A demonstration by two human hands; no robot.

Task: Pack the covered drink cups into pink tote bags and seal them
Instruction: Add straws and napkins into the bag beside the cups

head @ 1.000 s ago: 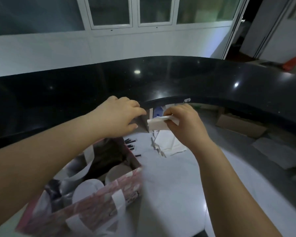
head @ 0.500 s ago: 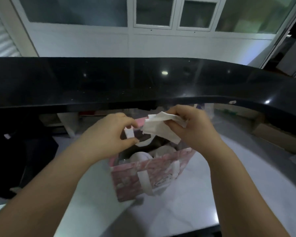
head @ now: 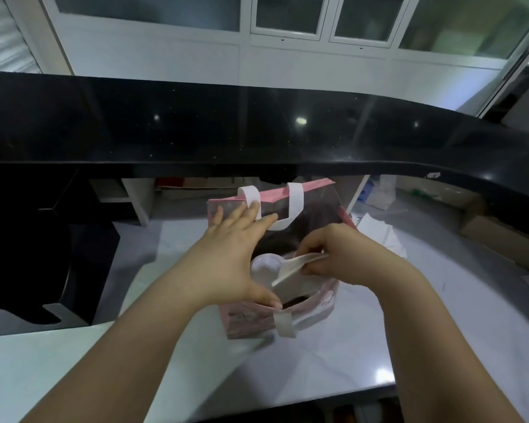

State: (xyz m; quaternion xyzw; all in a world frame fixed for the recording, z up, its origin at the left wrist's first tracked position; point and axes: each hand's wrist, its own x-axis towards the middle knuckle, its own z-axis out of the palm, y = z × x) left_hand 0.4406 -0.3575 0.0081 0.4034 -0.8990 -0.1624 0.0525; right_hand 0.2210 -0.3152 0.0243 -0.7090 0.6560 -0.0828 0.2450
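Here the pink tote bag (head: 251,319) stands on the white counter (head: 318,361) with a covered cup (head: 264,264) inside. The left hand (head: 229,254), fingers straight, spreads the bag's mouth. The right hand (head: 342,254) pinches what look like folded white napkins (head: 290,270) just above the cup.
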